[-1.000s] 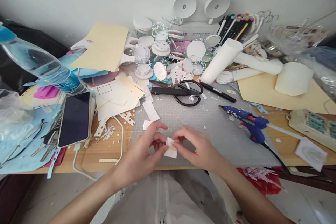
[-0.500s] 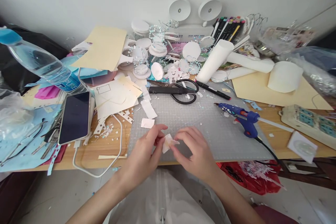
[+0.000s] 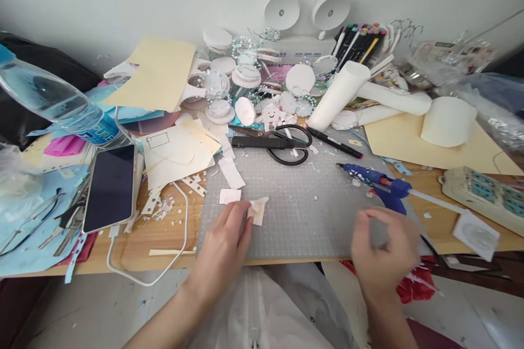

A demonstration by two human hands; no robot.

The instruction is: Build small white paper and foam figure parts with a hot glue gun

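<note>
Between the thumb and fingers of my left hand (image 3: 225, 240) is a small piece of white paper (image 3: 257, 214), folded and faintly yellowed. It is held just over the grey cutting mat (image 3: 303, 223). Another small white paper piece (image 3: 230, 196) lies beside those fingertips, and a white paper strip (image 3: 231, 172) is behind it. My right hand (image 3: 385, 251) is at the mat's right front, in front of a blue glue gun (image 3: 374, 179) with a glue stick in its back. Its fingers are curled and smeared by motion, and nothing shows in them.
Black scissors (image 3: 270, 143) and a black pen (image 3: 333, 142) lie at the mat's back. To the left are a phone (image 3: 109, 188) on a white cable and a water bottle (image 3: 53, 95). White rolls (image 3: 338, 95) and a power strip (image 3: 483, 188) are on the right.
My right hand has let go of the white paper and moved right, towards the glue gun. My left hand still holds the paper, slightly lower. The view has shifted a little.
</note>
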